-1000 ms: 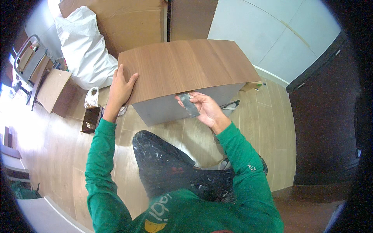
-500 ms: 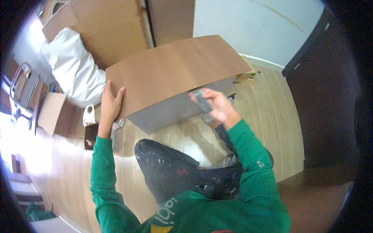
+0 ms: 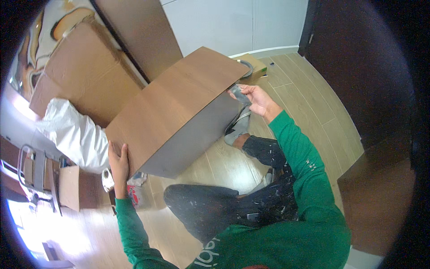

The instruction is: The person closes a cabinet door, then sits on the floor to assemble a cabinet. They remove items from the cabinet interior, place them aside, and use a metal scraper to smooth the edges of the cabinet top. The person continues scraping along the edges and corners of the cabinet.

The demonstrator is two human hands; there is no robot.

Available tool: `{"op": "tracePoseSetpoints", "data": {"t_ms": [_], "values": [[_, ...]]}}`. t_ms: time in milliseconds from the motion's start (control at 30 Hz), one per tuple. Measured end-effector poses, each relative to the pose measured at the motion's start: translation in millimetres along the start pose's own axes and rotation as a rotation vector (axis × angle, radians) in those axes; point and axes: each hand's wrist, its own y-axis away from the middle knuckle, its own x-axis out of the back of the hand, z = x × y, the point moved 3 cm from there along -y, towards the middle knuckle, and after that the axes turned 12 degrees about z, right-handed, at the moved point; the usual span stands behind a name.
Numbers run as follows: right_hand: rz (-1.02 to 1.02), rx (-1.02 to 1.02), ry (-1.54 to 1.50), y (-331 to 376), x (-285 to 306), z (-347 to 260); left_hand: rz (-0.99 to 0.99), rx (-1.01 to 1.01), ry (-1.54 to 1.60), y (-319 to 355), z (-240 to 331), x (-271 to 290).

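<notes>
In front of me stands a long box-shaped cabinet (image 3: 174, 107) with a brown wood-grain top and a grey side facing me. My left hand (image 3: 118, 163) rests against its left end, fingers stretched out and the thumb apart over the top's corner. My right hand (image 3: 259, 99) is at the right end of the top's near edge. Pinched in it is a small grey flat piece (image 3: 241, 95), held against that edge; its exact kind I cannot make out.
A white sack (image 3: 76, 134) and a large cardboard sheet (image 3: 83, 74) are at the left. Behind the cabinet's right end lies a cardboard box (image 3: 255, 67) with a grey ring-shaped roll (image 3: 245, 67). My foot (image 3: 238, 127) is close to the grey side. A dark door (image 3: 354, 67) stands at right.
My view has turned, so the cabinet appears more slanted. My right hand has moved along the near edge to the right end with the grey piece. The left hand stays at the left end.
</notes>
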Motion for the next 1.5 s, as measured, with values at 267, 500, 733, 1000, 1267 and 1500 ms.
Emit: {"op": "tracePoseSetpoints", "data": {"t_ms": [267,500,733,1000,1267,1500], "values": [[-0.063,-0.108,0.078,-12.4,0.1,7.9,-0.072,0.005,0.013,-0.8,15.9,4.4],[-0.248,-0.227,-0.013,-8.5,-8.0,10.6,-0.063,-0.023,0.054,1.7,28.6,3.9],[-0.078,-0.109,-0.009,-10.6,-4.3,6.1,-0.043,-0.008,-0.002,1.3,24.9,4.7],[-0.061,-0.100,-0.022,-15.7,3.2,8.0,-0.063,0.001,0.009,1.8,22.9,5.1],[0.068,-0.060,0.024,-17.4,9.7,0.8,-0.077,0.002,0.079,1.0,19.6,3.0],[-0.189,-0.244,-0.011,-13.4,1.7,9.4,-0.041,-0.007,0.129,1.1,12.0,0.8]]}}
